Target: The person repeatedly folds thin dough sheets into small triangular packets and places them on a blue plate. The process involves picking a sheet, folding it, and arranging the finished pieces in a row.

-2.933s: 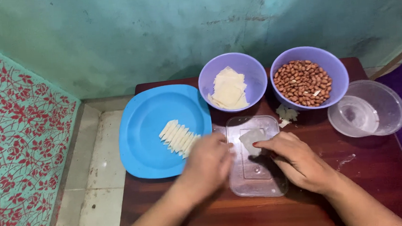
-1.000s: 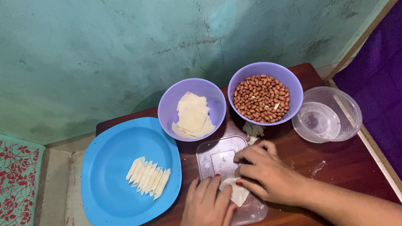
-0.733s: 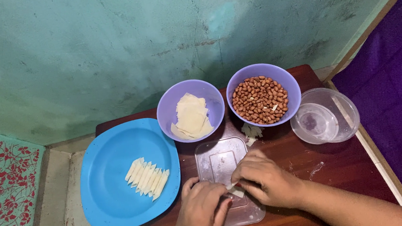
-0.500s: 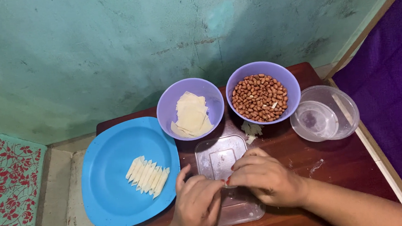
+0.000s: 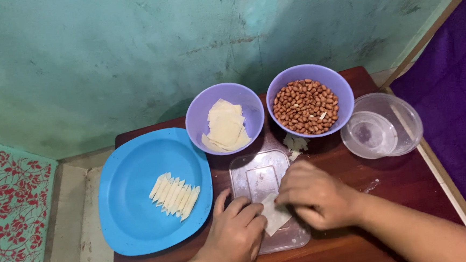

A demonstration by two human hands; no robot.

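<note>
A brown table (image 5: 409, 185) stands against a teal wall (image 5: 104, 52). From the hands, a blue plate (image 5: 135, 207) lies at 9 o'clock and carries a row of rolled wrappers (image 5: 174, 193). A purple bowl of flat wrappers (image 5: 225, 125) sits at 12 o'clock, a purple bowl of peanuts (image 5: 307, 106) at 1 o'clock, and a clear round container (image 5: 382, 125) at 2 o'clock. A clear rectangular lid (image 5: 257, 175) lies directly under the hands. On it rests one pale wrapper (image 5: 275, 217), between both hands. The left hand (image 5: 234, 233) and right hand (image 5: 315, 196) each curl their fingers closed, pinching the wrapper's edges.
</note>
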